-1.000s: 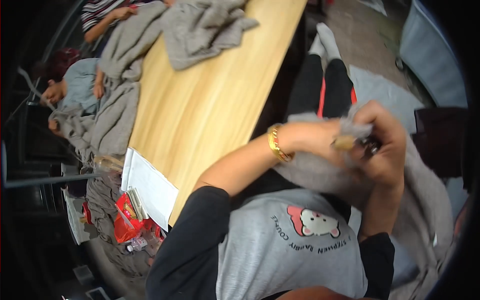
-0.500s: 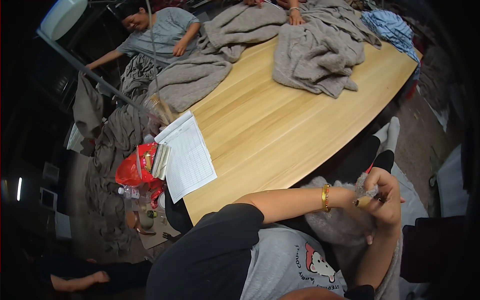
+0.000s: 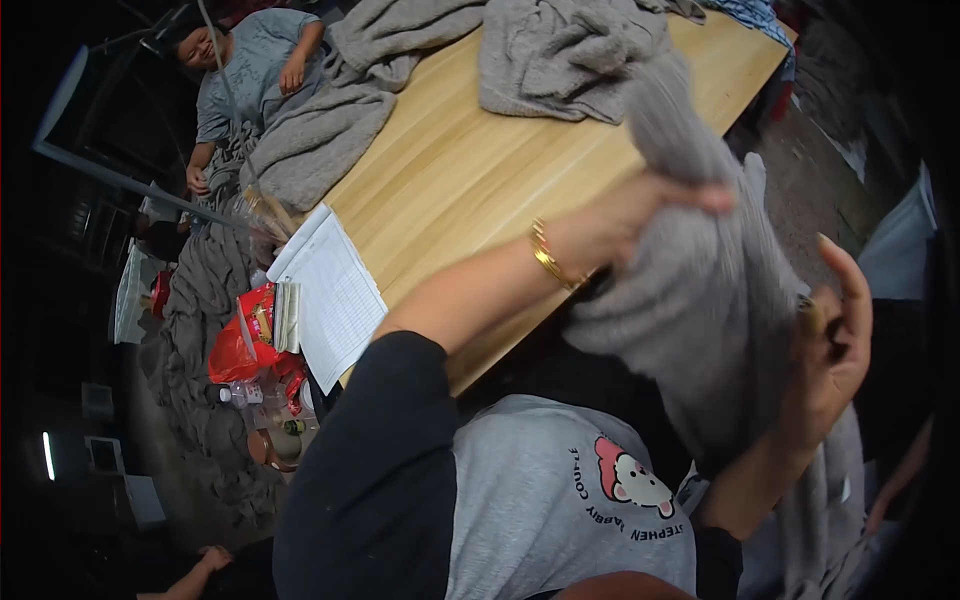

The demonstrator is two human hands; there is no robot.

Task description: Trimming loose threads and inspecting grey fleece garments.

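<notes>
A length of soft grey knit fabric (image 3: 690,290) hangs in front of me, blurred by motion, its upper end over the table edge. My left hand (image 3: 665,205), with gold bracelets at its wrist, is closed around the upper part of this fabric. Beside the fabric's right side is my right hand (image 3: 838,345). Its index finger points up while the other fingers curl about something small and dark that I cannot make out. More of the grey knit falls below my right forearm.
Heaped grey knits (image 3: 565,55) lie on the wooden table (image 3: 450,140). A ruled paper pad (image 3: 325,295) rests at its left edge, beside a red bag (image 3: 240,345) and a plastic bottle (image 3: 238,393). A co-worker (image 3: 265,75) sits at the far left.
My hands have moved apart; the left now lifts the grey fabric up toward the table. The right index finger has straightened. The view has shifted, and the co-worker's outstretched arm has come down.
</notes>
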